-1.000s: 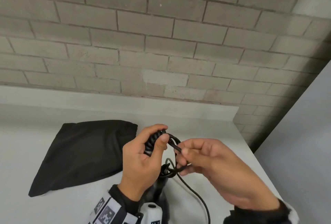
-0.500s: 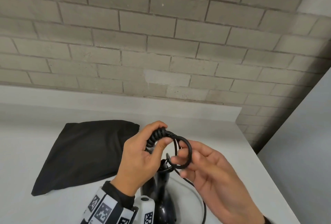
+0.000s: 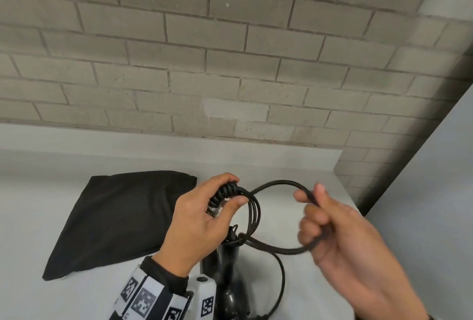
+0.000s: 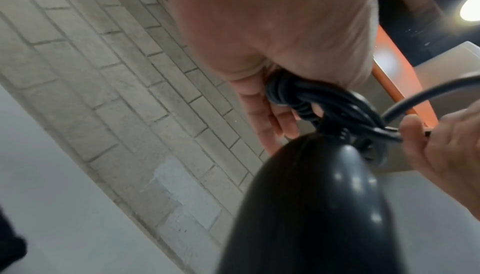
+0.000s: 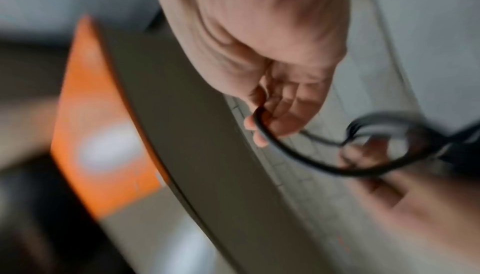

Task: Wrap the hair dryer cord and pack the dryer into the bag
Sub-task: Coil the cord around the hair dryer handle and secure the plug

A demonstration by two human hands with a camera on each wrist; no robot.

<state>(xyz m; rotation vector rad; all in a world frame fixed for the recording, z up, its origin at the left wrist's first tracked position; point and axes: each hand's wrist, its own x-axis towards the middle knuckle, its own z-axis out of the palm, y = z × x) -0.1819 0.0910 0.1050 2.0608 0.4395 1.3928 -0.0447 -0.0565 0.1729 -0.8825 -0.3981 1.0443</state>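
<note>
My left hand [image 3: 204, 219] grips a bundle of wound black cord [image 3: 225, 193] above the table, thumb pressed over the coils. The black hair dryer [image 3: 231, 291] hangs below that hand, its glossy body [image 4: 311, 206] filling the left wrist view. My right hand [image 3: 330, 227] holds a loose stretch of the cord [image 3: 279, 182], fingers curled round it, drawing a wide loop out to the right. The rest of the cord [image 3: 281, 278] trails down toward the bottom edge. A black fabric bag [image 3: 115, 219] lies flat on the white table, left of my hands.
The white table [image 3: 294, 166] ends at a brick wall [image 3: 230, 63] behind and has its right edge near my right hand. A grey panel [image 3: 435, 191] stands at the right. The right wrist view is blurred, showing an orange surface [image 5: 98, 114].
My right hand has moved right and away from the left hand, pulling the cord into a much larger loop. The left hand keeps its grip on the coils.
</note>
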